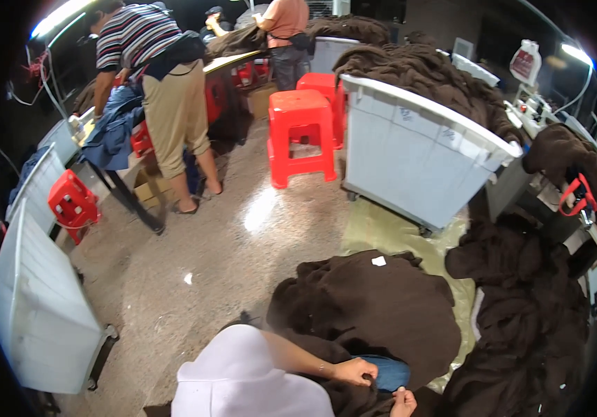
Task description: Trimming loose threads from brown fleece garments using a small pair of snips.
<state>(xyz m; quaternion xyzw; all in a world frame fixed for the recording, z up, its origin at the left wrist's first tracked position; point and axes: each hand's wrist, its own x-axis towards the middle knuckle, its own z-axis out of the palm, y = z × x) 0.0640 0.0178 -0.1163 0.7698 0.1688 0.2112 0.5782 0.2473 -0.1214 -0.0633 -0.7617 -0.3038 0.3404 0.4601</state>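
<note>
I see the left hand [355, 372], just left of the blue cloth [392, 374], pinching brown fabric [354, 399]; whether the right hand [403, 403], just below that cloth, grips, I cannot tell. Uneven pulling could twist loose folds.

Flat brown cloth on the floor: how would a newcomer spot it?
Find the pale wheeled bin heaped with brown fabric, then the yellowish-green sheet below it. The flat brown cloth lies partly on that sheet, just beyond the left hand. Unlike the crumpled brown pile to its right, it spreads broad, with a white scrap near its far edge.
</note>
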